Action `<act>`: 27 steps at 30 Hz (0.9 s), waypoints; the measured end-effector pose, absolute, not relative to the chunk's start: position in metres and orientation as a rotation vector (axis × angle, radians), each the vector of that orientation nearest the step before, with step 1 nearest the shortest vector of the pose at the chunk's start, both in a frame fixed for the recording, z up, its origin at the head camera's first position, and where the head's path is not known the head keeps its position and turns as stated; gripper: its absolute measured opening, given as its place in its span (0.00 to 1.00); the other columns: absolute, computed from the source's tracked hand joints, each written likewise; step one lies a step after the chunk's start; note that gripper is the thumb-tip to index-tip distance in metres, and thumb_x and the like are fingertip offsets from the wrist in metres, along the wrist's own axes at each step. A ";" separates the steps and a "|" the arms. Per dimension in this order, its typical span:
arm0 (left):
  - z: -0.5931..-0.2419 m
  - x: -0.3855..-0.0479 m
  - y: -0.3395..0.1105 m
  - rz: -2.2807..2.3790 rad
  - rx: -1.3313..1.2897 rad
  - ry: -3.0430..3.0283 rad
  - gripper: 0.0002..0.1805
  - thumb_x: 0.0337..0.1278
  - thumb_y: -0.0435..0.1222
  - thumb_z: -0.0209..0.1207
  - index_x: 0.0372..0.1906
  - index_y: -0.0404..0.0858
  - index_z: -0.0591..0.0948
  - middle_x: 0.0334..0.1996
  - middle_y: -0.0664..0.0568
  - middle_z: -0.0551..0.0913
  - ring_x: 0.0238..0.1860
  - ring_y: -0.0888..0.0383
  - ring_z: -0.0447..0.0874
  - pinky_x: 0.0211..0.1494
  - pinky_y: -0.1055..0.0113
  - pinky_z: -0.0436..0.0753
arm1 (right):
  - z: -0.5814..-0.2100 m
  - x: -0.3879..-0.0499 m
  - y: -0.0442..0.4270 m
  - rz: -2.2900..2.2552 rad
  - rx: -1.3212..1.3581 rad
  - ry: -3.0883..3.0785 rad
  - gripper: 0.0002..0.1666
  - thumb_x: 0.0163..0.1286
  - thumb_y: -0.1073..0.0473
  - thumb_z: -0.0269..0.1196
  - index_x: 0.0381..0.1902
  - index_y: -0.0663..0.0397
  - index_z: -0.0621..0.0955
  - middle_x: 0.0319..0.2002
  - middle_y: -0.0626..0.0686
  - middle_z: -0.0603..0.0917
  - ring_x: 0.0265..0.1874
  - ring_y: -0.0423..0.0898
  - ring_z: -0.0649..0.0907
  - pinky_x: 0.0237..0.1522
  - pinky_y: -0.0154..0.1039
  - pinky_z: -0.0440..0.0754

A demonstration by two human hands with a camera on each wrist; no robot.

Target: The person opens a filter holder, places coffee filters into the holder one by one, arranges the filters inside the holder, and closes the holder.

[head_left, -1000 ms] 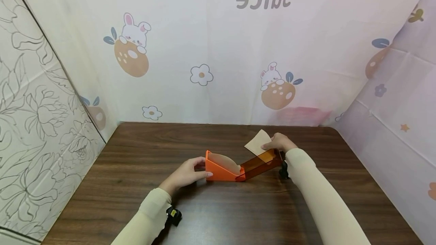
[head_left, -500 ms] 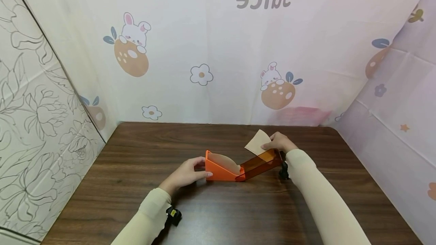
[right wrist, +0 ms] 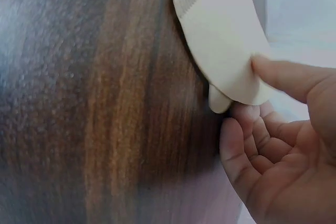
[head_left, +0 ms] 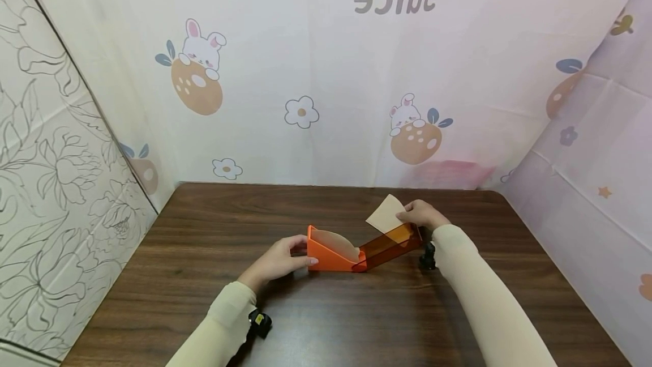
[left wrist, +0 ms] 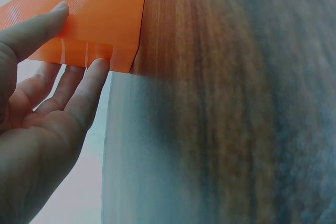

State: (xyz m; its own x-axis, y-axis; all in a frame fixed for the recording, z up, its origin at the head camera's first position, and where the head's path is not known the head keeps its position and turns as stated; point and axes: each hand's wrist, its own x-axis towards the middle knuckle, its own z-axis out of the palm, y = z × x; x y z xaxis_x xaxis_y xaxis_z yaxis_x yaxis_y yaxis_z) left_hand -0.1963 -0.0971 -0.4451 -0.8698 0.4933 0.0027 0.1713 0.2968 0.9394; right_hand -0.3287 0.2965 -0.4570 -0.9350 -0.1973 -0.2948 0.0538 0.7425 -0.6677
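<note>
An orange, wedge-shaped coffee filter holder (head_left: 326,259) stands on the table, its amber see-through lid (head_left: 389,247) swung out to the right. Light brown filter papers (head_left: 333,240) show inside the holder. My left hand (head_left: 277,262) grips the holder's left end, with the thumb on the near side and fingers (left wrist: 92,90) against the end wall. Beyond the lid, my right hand (head_left: 421,214) pinches a coffee filter (head_left: 385,214) by its edge. The right wrist view shows this filter's crimped edge and small tab, with the thumb (right wrist: 283,77) lying on top.
The dark wood table (head_left: 229,214) reaches back to a printed curtain (head_left: 265,72). A floral panel (head_left: 51,186) borders the left side, and another curtain (head_left: 601,157) hangs along the right. Small black devices sit on both wrists.
My right hand and forearm have shifted very slightly to the right, the thumb sliding a little along the filter. The left hand, holder and lid have not moved.
</note>
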 end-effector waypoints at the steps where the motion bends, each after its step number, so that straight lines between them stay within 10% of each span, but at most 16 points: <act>1: -0.445 -0.196 -0.097 1.597 0.603 2.283 0.18 0.63 0.32 0.66 0.56 0.35 0.80 0.49 0.49 0.84 0.55 0.48 0.80 0.61 0.49 0.76 | -0.458 -0.329 0.297 -1.010 -0.125 2.596 0.15 0.75 0.58 0.59 0.31 0.64 0.79 0.22 0.49 0.75 0.20 0.43 0.71 0.28 0.40 0.73; 10: -0.451 -0.199 -0.098 1.601 0.618 2.285 0.19 0.63 0.33 0.66 0.57 0.34 0.79 0.50 0.49 0.84 0.55 0.48 0.80 0.60 0.49 0.76 | -0.456 -0.324 0.301 -1.046 -0.210 2.642 0.19 0.77 0.60 0.56 0.22 0.58 0.72 0.18 0.48 0.68 0.19 0.44 0.67 0.27 0.40 0.69; 27: -0.478 -0.213 -0.102 1.587 0.617 2.287 0.22 0.62 0.38 0.68 0.59 0.39 0.79 0.51 0.53 0.84 0.55 0.53 0.80 0.60 0.53 0.77 | -0.446 -0.315 0.301 -1.073 -0.240 2.731 0.18 0.78 0.56 0.56 0.48 0.69 0.80 0.38 0.59 0.82 0.33 0.50 0.79 0.39 0.45 0.78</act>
